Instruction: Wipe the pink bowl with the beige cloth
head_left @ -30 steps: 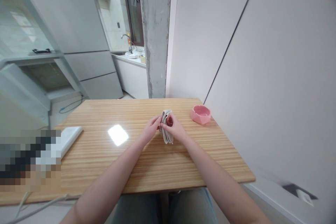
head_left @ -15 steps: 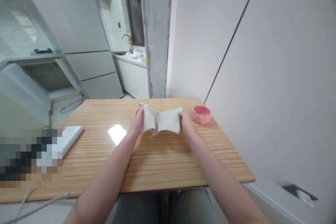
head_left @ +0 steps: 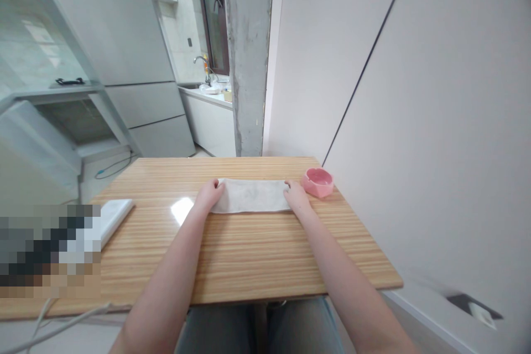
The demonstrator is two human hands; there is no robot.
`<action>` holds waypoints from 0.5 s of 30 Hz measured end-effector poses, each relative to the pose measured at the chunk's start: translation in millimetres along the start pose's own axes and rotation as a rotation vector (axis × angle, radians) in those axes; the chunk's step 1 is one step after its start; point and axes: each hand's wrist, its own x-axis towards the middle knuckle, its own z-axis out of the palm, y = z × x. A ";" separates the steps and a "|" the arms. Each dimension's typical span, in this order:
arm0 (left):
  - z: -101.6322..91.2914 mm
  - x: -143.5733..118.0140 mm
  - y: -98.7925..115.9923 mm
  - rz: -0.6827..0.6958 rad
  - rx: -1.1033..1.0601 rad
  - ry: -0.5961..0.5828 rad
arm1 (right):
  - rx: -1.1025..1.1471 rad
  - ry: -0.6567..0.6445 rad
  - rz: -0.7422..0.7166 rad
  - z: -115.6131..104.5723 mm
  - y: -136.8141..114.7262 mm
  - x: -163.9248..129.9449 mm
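A whitish cloth (head_left: pixel 254 197), folded into a long flat strip, lies across the wooden table (head_left: pixel 257 260). My left hand (head_left: pixel 210 194) is closed on the strip's left end, with the thumb over its upper corner. At the other end, my right hand (head_left: pixel 297 197) grips the right edge between thumb and fingers. Both hands rest low, close to the tabletop. Just beyond my right hand stands a pink ashtray (head_left: pixel 317 182), a small gap away or nearly touching; I cannot tell which.
To the left lies a white flat box-like object (head_left: pixel 114 218), partly covered by a pixelated patch. A pale cable (head_left: pixel 74 323) runs along the near left edge. The wall (head_left: pixel 394 149) rises at the table's right side. Farther back are a fridge (head_left: pixel 124 38) and a sink counter (head_left: pixel 207 113).
The cloth was raised and wavy between my hands; now it lies flat and stretched straight on the table. My left hand moved slightly left and both hands lowered.
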 end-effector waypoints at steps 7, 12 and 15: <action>-1.1 -0.1 -2.1 0.000 0.036 0.045 | -0.047 -0.029 -0.025 -1.3 0.9 -0.4; -3.0 -4.8 2.8 -0.043 0.107 0.012 | -0.090 -0.030 -0.011 -4.0 -2.3 -4.1; -6.0 -9.7 7.6 -0.098 0.168 -0.084 | -0.122 -0.040 0.022 -6.1 -4.6 -6.5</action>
